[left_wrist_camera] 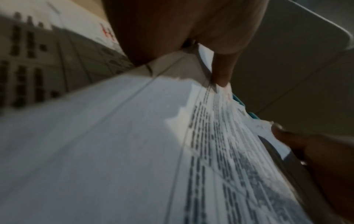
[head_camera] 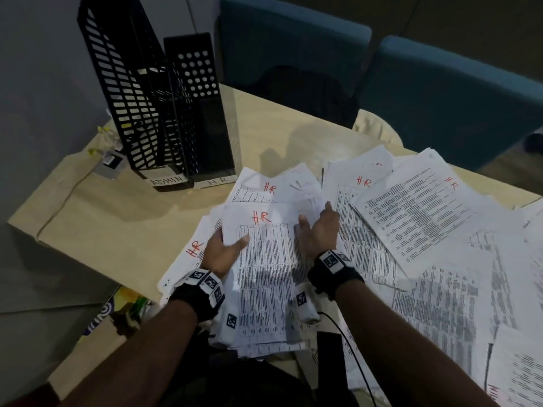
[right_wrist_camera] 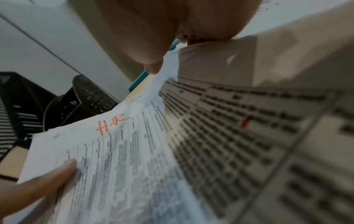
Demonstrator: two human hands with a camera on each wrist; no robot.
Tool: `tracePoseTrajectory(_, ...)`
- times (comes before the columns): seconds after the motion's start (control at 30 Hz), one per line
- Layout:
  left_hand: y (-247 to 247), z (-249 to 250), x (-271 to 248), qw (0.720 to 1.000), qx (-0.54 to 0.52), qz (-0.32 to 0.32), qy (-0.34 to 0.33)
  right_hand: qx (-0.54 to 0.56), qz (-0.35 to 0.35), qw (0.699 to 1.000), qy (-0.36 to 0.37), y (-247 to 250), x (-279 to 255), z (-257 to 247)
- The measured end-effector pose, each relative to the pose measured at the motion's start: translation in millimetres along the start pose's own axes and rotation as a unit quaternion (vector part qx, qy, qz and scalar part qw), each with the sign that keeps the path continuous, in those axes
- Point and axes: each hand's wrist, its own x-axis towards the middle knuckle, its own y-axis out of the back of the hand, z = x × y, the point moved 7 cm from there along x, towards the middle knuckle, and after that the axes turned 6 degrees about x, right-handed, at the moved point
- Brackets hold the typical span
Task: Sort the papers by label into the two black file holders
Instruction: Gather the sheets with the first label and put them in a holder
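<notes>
Both hands hold a stack of printed papers (head_camera: 270,277) with "H.R" in red on the top sheet, low over the wooden table (head_camera: 117,218). My left hand (head_camera: 226,251) grips its left edge, thumb on top. My right hand (head_camera: 320,227) grips the right edge, thumb on the sheet. The left wrist view shows the stack (left_wrist_camera: 114,136) edge-on. The right wrist view shows the stack (right_wrist_camera: 124,151) and its red label. Two black mesh file holders stand at the back left: the tall one (head_camera: 123,92) labelled ADMIN, the shorter one (head_camera: 202,113) labelled HR. Both look empty.
Several loose sheets (head_camera: 411,218), some marked H.R, are spread over the right half of the table, and more lie under the held stack. Two blue chairs (head_camera: 293,48) stand behind the table. A socket plate (head_camera: 110,165) sits left of the holders. A black cable (head_camera: 352,353) runs near my right forearm.
</notes>
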Motion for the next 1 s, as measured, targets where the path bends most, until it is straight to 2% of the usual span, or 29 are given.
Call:
tracePoseTrajectory(0.1,-17.8,7.4,-9.6,0.999,-0.01,-0.038,0.02,0.045,0.009,0.999,0.009,7.5,-4.5,-5.5)
tracePoseTrajectory(0.23,-21.3,30.3,-9.4,1.0,-0.03,-0.007,-0.006,0.081,0.084,0.993,0.005,46.2,-12.5,5.0)
tracePoseTrajectory(0.3,-18.3,42.7,-9.2,0.998,-0.052,0.009,-0.034,0.162,0.065,0.985,0.012,59.6,-23.1,8.6)
tracePoseTrajectory(0.33,-17.0,48.2,-10.0,0.997,-0.061,0.016,-0.042,0.181,0.026,0.983,0.011,60.0,-28.7,11.0)
tracePoseTrajectory(0.4,-17.5,54.1,-8.0,0.996,-0.072,0.021,-0.052,0.156,-0.037,0.987,0.025,56.1,-34.1,19.3)
tracePoseTrajectory(0.43,-19.5,53.5,-6.9,0.995,-0.079,0.018,-0.052,0.148,-0.045,0.988,0.029,56.8,-34.3,23.2)
tracePoseTrajectory(0.53,-33.9,47.6,-14.7,0.995,-0.092,-0.017,-0.033,0.133,-0.027,0.99,0.047,69.3,-26.2,28.9)
tracePoseTrajectory(0.6,-48.2,36.4,-22.3,0.997,-0.041,-0.046,-0.036,0.153,-0.016,0.987,0.051,80.1,-23.9,26.2)
tracePoseTrajectory(0.73,-58.2,22.9,-30.6,0.997,0.011,-0.039,-0.06,0.186,-0.049,0.98,0.042,86.2,-29.2,25.5)
tracePoseTrajectory(0.83,-56.1,36.0,-34.2,0.994,0.015,-0.038,-0.101,0.114,-0.018,0.992,0.046,98.0,-24.5,30.7)
tracePoseTrajectory(0.9,-36.7,43.8,-26.5,0.984,0.102,0.022,-0.142,0.108,0.027,0.993,0.038,114.8,-19.4,35.8)
tracePoseTrajectory(0.93,-21.6,42.0,-18.3,0.969,0.189,0.07,-0.14,0.116,0.045,0.992,0.037,122.7,-18.0,37.8)
tracePoseTrajectory(1.0,5.8,27.9,-4.3,0.916,0.378,0.117,-0.071,0.138,0.073,0.987,0.023,134.1,-16.7,49.5)
